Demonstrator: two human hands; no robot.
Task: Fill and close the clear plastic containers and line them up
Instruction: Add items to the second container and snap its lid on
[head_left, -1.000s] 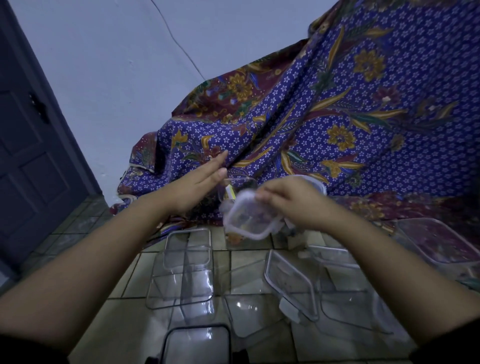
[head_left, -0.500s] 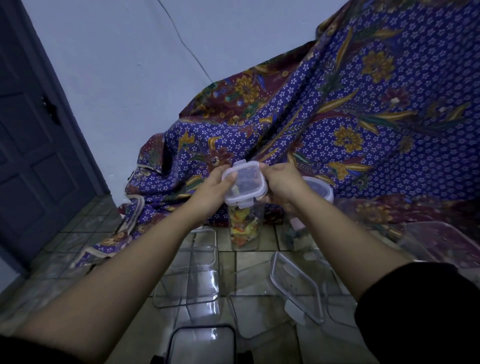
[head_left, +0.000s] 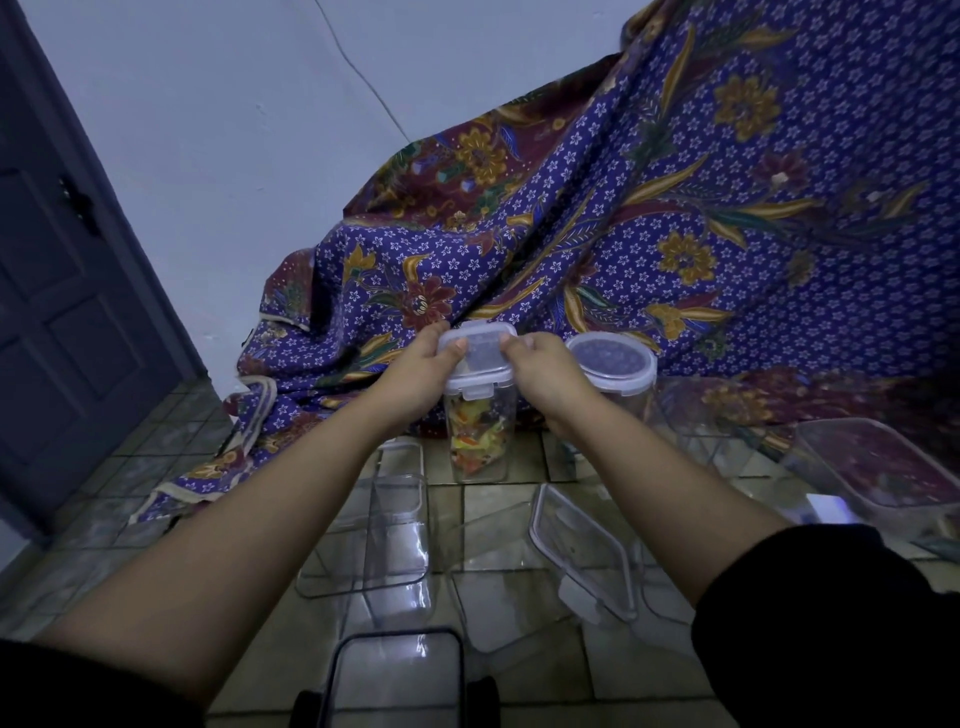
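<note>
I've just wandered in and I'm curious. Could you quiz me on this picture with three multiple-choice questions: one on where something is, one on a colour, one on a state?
1. Where does the round-lidded jar stand relative to the filled jar?
A. to its left
B. to its right
C. on top of it

2. What is the main colour of the cloth draped behind?
A. blue-purple
B. green
C. white

3. Where is the filled jar's lid?
A. lying beside it
B. on top of it
C. inside it

Answers:
1 B: it stands just beyond the right hand.
2 A: a blue-purple ground with small white flowers.
3 B: the left hand and right hand grip it atop the jar.
</note>
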